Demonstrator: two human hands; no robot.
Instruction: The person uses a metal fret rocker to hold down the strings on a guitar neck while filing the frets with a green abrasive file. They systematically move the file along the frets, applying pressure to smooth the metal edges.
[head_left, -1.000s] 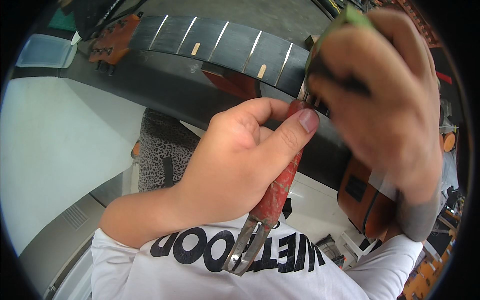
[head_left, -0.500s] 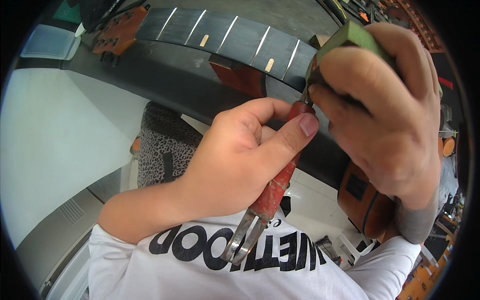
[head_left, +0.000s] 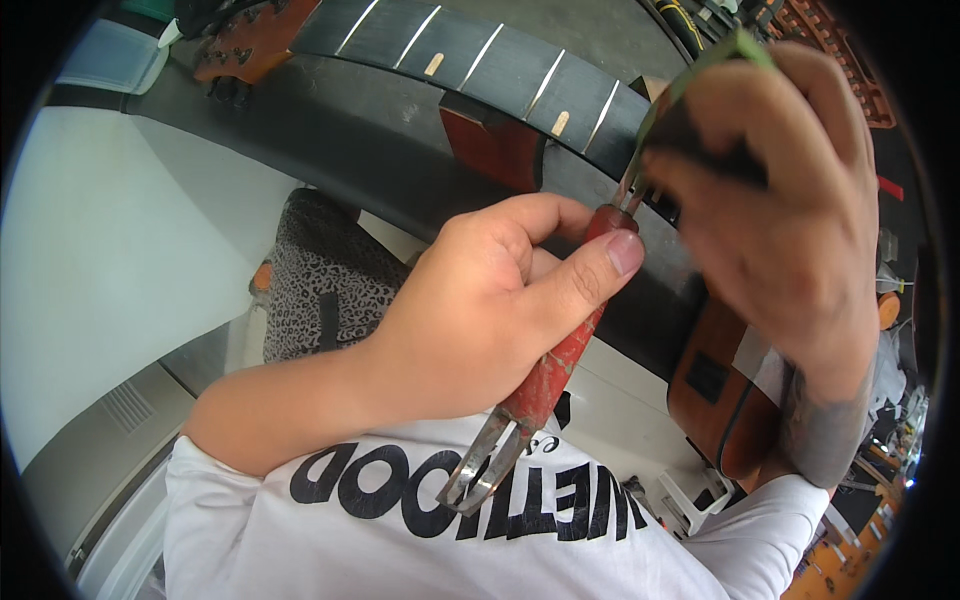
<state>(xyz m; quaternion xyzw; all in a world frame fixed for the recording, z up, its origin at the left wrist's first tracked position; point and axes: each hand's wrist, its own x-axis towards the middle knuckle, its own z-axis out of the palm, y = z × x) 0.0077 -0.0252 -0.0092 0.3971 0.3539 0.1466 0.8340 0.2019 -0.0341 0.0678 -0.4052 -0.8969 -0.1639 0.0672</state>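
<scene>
My left hand (head_left: 470, 300) is wrapped round the red, worn handle of a tool (head_left: 560, 375), its thumb lying along the top. A forked metal end of the tool points down toward my shirt. From the handle's other end, a metal shaft runs up to my right hand (head_left: 780, 190), which grips a green block (head_left: 745, 50) with a dark underside. The block sits against or very close to the shaft; the fingers and motion blur hide the exact contact. Behind both hands lies a guitar neck (head_left: 490, 70) with a dark fretboard, pale fret lines and oval inlays.
A reddish-brown wooden support (head_left: 490, 145) stands under the neck on the dark bench (head_left: 330, 150). The headstock (head_left: 255, 40) is at far left, near a translucent tub (head_left: 110, 55). A brown wooden guitar body (head_left: 735, 410) stands at lower right, below the bench edge. Tools crowd the right side.
My right hand and the green block have shifted up and tilted along the shaft, and are now blurred. My left hand keeps its grip on the handle. The whole view has shifted slightly.
</scene>
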